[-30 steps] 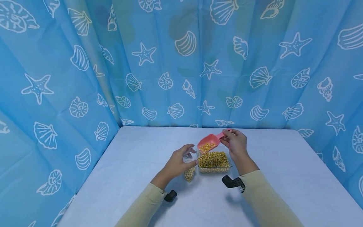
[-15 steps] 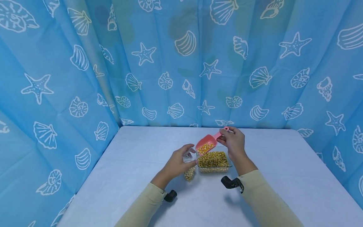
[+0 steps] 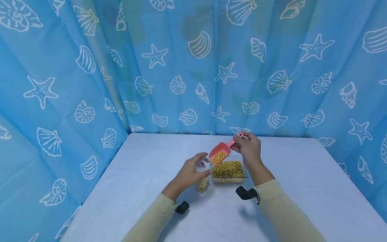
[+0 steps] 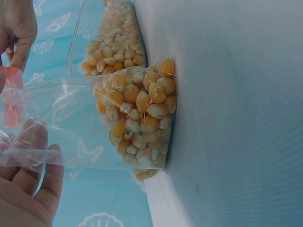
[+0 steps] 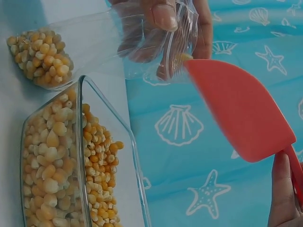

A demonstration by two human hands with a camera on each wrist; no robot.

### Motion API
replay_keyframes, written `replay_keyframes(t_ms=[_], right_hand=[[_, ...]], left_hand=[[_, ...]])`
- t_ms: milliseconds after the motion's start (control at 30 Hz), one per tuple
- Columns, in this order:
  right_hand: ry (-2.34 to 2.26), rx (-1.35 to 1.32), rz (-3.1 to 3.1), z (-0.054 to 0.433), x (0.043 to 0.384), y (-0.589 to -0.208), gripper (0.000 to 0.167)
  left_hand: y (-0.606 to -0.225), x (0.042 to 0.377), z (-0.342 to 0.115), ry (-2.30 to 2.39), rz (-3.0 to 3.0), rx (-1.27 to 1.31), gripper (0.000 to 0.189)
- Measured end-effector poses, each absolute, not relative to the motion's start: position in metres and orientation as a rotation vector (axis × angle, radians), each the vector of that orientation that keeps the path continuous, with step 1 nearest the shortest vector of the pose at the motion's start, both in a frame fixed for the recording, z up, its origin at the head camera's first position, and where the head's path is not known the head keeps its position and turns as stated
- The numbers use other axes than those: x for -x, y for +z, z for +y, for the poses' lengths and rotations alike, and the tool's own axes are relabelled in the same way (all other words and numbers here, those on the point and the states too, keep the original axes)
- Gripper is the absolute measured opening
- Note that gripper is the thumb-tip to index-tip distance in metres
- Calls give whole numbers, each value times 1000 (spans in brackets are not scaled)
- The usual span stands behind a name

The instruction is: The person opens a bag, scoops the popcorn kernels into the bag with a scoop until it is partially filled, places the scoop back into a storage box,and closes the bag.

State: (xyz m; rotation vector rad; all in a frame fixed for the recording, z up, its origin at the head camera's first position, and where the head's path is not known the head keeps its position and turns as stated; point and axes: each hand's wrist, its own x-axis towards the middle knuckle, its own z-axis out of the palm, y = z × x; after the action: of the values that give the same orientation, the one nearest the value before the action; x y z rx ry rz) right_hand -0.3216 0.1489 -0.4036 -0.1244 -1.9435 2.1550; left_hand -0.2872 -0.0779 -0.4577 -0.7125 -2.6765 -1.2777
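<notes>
My right hand [image 3: 250,149] grips the handle of a pink scoop [image 3: 224,148], tilted down to the left with corn kernels [image 3: 218,157] in its bowl. In the right wrist view the tip of the scoop [image 5: 241,111] is at the mouth of a clear plastic zip bag [image 5: 94,42]. My left hand [image 3: 188,173] holds that bag near its opening, thumb on the near side and fingers behind. Corn kernels [image 4: 137,118] fill the bottom of the bag, which hangs down to the table. Right beside it stands a glass container [image 3: 229,179] of corn kernels, below the scoop.
A white cloth covers the table [image 3: 136,161]. Behind it and at its sides hangs a blue curtain [image 3: 175,101] with white shell and starfish prints. A black wrist camera [image 3: 182,208] sits on the left sleeve, another black camera [image 3: 246,194] on the right.
My right hand has moved slightly left and up, bringing the scoop to the bag's mouth and tilting it more steeply. The left hand and the container have stayed in place.
</notes>
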Motion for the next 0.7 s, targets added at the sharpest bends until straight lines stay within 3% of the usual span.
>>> replay_keyframes(t_ms=[700], right_hand=[[2076,57,-1985,144,317,-397,38]], left_hand=[[-459,289,-79,-1251,-2675,714,66]])
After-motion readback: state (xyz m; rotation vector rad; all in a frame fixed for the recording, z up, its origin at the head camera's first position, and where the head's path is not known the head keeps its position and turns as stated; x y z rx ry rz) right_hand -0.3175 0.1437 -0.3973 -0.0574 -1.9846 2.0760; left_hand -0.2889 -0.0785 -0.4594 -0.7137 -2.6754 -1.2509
